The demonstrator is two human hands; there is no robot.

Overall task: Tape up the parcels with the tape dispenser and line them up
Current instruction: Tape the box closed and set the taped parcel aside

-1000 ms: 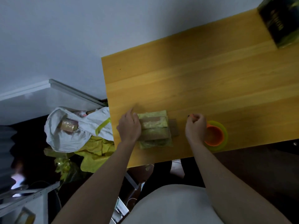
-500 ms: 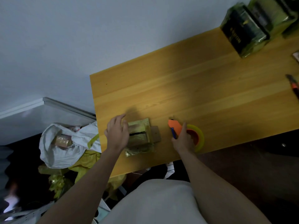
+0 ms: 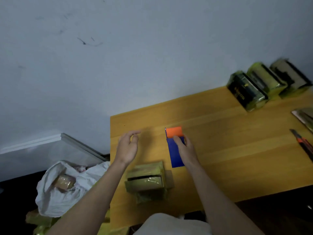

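1. Right hand (image 3: 183, 146) grips the tape dispenser (image 3: 175, 146) above the counter (image 3: 228, 150); left hand (image 3: 127, 147) hovers spread, holding nothing.
2. Near parcel (image 3: 146, 181) looks unfinished; three taped parcels (image 3: 267, 83) line the far right.

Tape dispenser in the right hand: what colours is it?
The tape dispenser is orange at the far end and dark blue along the body, seen in the head view.

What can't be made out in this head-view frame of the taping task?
- Tape dispenser: its roll is hidden under the right hand.
- Parcel near the table front edge: too dim to tell whether its dark seam is taped.
- Row of parcels at the far right: motion-blurred, label unreadable.
- Utility knife: cut off by the right edge.
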